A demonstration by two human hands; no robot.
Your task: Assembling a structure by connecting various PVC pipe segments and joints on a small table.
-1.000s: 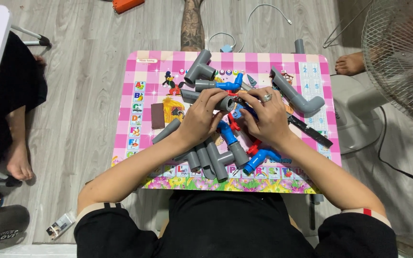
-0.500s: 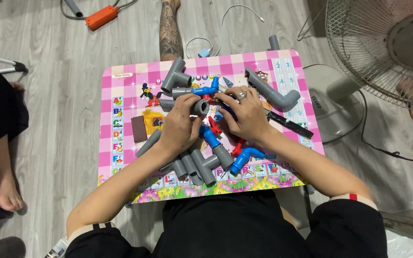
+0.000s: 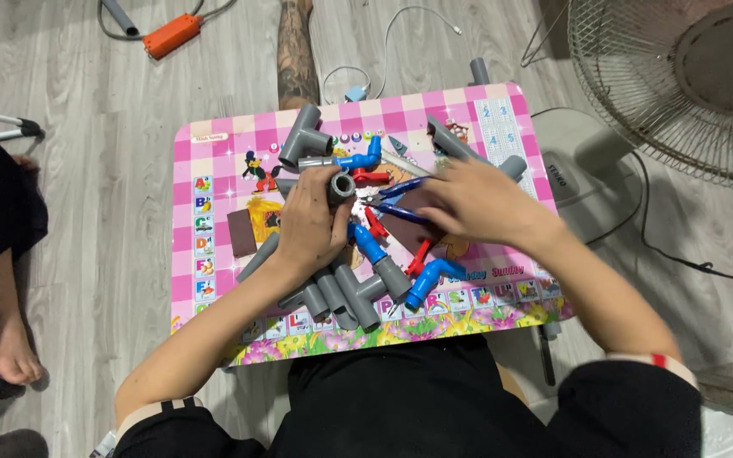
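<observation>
Left hand [image 3: 311, 227] clenched on a stiff, light grey plastic pipe elbow [image 3: 340, 186]; take its barrel. Right hand [image 3: 477, 201], at 3 o'clock, reaches for blue-handled pliers [image 3: 400, 199], grip unclear.

Both forearms enter from the bottom edge of the head view and converge toward centre, elbows bent and splayed outward. Left hand [image 3: 311, 225]: back of hand up, wrist roughly straight, fingers curled closed in a grasp with the thumb side toward the midline. Right hand [image 3: 477, 202]: palm down, reaching leftward across the body, fingers extended and slightly spread, somewhat motion-blurred; whether the fingers are closed cannot be told. Hands near each other, not touching. Short dark sleeves with banded cuffs on both upper arms.
</observation>
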